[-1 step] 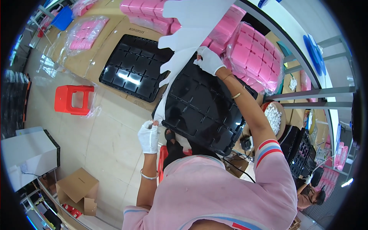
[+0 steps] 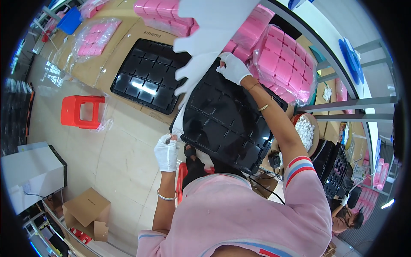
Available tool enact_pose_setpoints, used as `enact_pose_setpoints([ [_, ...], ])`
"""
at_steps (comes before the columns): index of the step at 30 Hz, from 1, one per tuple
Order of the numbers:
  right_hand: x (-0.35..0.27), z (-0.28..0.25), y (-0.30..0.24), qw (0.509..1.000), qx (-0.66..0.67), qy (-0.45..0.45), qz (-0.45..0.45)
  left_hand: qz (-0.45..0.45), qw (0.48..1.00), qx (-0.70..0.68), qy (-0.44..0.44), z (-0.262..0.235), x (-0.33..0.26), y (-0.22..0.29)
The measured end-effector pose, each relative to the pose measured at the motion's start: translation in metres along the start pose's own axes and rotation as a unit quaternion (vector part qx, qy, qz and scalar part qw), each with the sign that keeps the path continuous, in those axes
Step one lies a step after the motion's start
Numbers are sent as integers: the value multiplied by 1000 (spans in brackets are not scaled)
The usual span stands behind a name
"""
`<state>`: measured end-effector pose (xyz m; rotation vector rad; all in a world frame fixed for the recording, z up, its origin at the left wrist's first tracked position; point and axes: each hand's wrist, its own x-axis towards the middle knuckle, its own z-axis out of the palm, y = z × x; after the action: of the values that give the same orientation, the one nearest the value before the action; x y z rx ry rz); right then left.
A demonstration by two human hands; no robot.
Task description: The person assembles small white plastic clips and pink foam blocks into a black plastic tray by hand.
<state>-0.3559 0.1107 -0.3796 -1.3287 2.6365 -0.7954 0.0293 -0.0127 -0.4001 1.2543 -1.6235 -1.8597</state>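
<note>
A black plastic tray with a grid of compartments [image 2: 227, 111] lies tilted in front of me. Along its left side runs a white sheet with a wavy, scalloped edge [image 2: 209, 38], which narrows toward my body. At the tray's near left corner my left hand [image 2: 166, 153], white-gloved with bare fingertips, pinches the narrow lower end of that sheet. My right hand [image 2: 234, 68], gloved the same way, is closed at the tray's far edge beside the sheet; what its fingers grip is hidden. A second black tray [image 2: 147, 75] rests on the cardboard-covered table to the left.
Plastic-wrapped pink foam blocks [image 2: 284, 62] are stacked at the table's back right. A red stool [image 2: 82, 112] stands on the floor at left, above an open cardboard box [image 2: 87, 210]. White pieces fill a round container [image 2: 305, 132] at right. Another person [image 2: 342, 218] works far right.
The upper part of the white sheet has shifted slightly left. Both hands and the trays look unmoved.
</note>
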Motion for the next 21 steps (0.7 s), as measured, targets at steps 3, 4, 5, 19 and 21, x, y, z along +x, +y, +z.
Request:
enact_pose_setpoints([
  [3, -6, 3, -7, 998, 35, 19, 41, -26, 1000, 1, -11, 2, 0, 9],
  [4, -8, 4, -7, 997, 43, 29, 55, -33, 999, -4, -19, 2, -1, 12],
  [5, -10, 5, -7, 995, 51, 39, 70, -40, 999, -9, -25, 2, -1, 15],
  [19, -55, 22, -118, 972, 164, 156, 60, -21, 994, -56, -91, -2, -5, 35],
  [21, -103, 37, -160, 950, 306, 58, 26, -26, 990, -88, -111, 1, -14, 49],
])
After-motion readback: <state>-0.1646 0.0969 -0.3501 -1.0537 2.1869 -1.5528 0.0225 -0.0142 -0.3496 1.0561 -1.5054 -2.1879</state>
